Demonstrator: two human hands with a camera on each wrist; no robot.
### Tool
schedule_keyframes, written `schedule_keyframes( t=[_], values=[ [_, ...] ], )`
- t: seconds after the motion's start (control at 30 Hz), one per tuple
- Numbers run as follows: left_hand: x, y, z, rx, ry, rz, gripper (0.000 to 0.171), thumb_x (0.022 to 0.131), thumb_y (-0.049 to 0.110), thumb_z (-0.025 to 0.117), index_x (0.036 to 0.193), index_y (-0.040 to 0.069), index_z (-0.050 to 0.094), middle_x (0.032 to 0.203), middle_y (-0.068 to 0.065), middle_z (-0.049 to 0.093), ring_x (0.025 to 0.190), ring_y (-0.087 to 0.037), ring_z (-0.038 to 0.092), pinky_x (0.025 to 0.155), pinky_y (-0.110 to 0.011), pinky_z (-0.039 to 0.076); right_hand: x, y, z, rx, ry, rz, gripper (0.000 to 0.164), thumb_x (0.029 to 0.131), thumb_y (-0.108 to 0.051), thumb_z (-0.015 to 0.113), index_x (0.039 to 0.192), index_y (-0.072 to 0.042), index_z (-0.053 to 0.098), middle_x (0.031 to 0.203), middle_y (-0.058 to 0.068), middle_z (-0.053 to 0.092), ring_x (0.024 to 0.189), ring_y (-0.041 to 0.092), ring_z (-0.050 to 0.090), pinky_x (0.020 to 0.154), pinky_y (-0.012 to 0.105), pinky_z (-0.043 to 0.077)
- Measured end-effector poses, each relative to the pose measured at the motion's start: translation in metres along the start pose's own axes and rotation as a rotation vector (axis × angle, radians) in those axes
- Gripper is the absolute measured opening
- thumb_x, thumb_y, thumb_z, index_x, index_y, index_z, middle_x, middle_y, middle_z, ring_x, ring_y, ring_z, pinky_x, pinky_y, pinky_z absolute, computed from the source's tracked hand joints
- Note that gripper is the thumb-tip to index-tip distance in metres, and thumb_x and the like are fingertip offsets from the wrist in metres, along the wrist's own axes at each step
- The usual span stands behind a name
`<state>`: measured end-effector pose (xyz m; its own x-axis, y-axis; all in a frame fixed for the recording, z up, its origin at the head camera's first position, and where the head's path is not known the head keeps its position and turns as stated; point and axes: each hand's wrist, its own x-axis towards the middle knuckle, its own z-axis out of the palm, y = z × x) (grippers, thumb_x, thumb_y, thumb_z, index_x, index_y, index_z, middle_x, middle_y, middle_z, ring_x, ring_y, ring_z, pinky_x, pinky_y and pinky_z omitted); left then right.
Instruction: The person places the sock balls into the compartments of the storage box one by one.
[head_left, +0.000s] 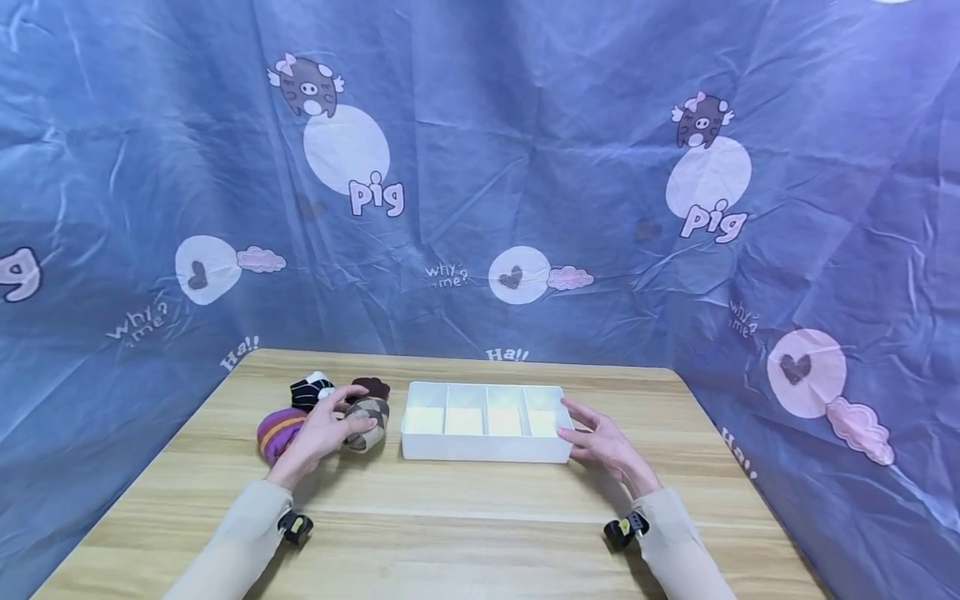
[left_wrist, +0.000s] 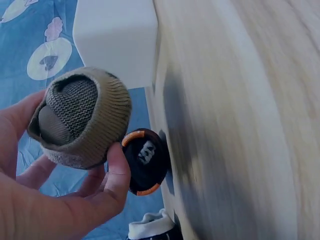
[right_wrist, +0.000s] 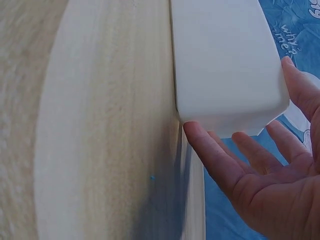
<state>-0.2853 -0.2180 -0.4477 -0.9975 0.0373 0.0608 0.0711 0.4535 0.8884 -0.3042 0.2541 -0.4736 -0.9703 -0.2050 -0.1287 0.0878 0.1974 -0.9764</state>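
Four compartments [head_left: 464,417], white box [head_left: 487,448]; left hand [head_left: 321,431] pinches checkered sock [head_left: 367,438]; right hand [head_left: 604,443], fingers apart, touches box.

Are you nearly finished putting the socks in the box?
Just starting, it seems: no sock shows inside the white box. The left hand holds the checked sock; the right hand holds the box's end. Probably left: purple sock, black-and-white sock, dark sock, all outside.

Showing grey-and-beige patches on the rolled sock [head_left: 369,442] (tan ribbing at its cuff [left_wrist: 117,112]), orange striping on the purple bundle [head_left: 274,432], white lines on the black bundle [head_left: 306,395]. Keeping plain white across the box [head_left: 487,448].
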Motion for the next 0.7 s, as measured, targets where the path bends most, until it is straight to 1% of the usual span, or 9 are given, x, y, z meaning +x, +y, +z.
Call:
schedule_keyframes(
  t=[0.1,0.2,0.27,0.33,0.47,0.6,0.7],
  values=[
    [0.002,0.001,0.001,-0.028,0.021,0.021,0.058,0.081,0.020,0.079,0.133,0.011,0.057,0.128,-0.024,0.053,0.113,-0.034,0.051,0.079,-0.028,0.050,-0.001,0.000,0.000,-0.009,-0.010,-0.007,0.075,0.090,-0.017,0.071,0.154,-0.010,0.030,0.158,0.026,0.021,0.124,0.034,0.054,0.092,0.041,0.055],
    [0.004,0.002,0.003,-0.046,0.058,0.039,0.051,0.079,0.016,0.079,0.127,0.009,0.061,0.122,-0.023,0.055,0.106,-0.031,0.054,0.078,-0.028,0.049,-0.003,-0.001,0.001,-0.013,-0.027,-0.010,0.077,0.090,-0.016,0.071,0.154,-0.010,0.029,0.158,0.027,0.021,0.130,0.040,0.049,0.090,0.040,0.056],
    [0.006,0.003,0.004,-0.059,0.087,0.044,0.049,0.078,0.015,0.080,0.124,0.009,0.063,0.119,-0.021,0.057,0.103,-0.029,0.054,0.079,-0.028,0.048,-0.004,-0.002,0.000,-0.014,-0.037,-0.013,0.078,0.090,-0.016,0.071,0.155,-0.011,0.028,0.158,0.027,0.021,0.133,0.042,0.045,0.090,0.040,0.056],
    [0.009,0.004,0.005,-0.067,0.105,0.049,0.050,0.078,0.017,0.081,0.124,0.009,0.064,0.118,-0.021,0.058,0.103,-0.028,0.054,0.081,-0.028,0.047,-0.004,-0.002,0.000,-0.009,-0.043,-0.014,0.078,0.090,-0.015,0.070,0.155,-0.011,0.027,0.158,0.027,0.021,0.134,0.042,0.044,0.090,0.040,0.056],
    [0.011,0.007,0.006,-0.108,0.122,0.054,0.055,0.078,0.022,0.083,0.128,0.009,0.062,0.125,-0.021,0.057,0.109,-0.029,0.055,0.086,-0.026,0.046,-0.005,-0.004,0.001,-0.004,-0.040,-0.016,0.078,0.091,-0.014,0.070,0.155,-0.012,0.026,0.158,0.027,0.022,0.133,0.041,0.045,0.091,0.041,0.056],
    [0.011,0.009,0.008,-0.170,0.128,0.060,0.056,0.079,0.022,0.083,0.128,0.008,0.061,0.128,-0.021,0.056,0.107,-0.029,0.059,0.082,-0.022,0.051,-0.006,-0.004,0.002,0.000,-0.037,-0.010,0.079,0.090,-0.012,0.070,0.155,-0.011,0.025,0.158,0.028,0.022,0.132,0.041,0.046,0.091,0.040,0.056],
    [0.012,0.012,0.011,-0.205,0.129,0.076,0.055,0.079,0.021,0.083,0.128,0.007,0.061,0.126,-0.022,0.058,0.102,-0.024,0.061,0.079,-0.019,0.052,-0.005,-0.005,0.003,0.010,-0.036,-0.014,0.079,0.090,-0.012,0.070,0.156,-0.010,0.024,0.157,0.028,0.023,0.131,0.041,0.047,0.091,0.041,0.056]
  ],
)
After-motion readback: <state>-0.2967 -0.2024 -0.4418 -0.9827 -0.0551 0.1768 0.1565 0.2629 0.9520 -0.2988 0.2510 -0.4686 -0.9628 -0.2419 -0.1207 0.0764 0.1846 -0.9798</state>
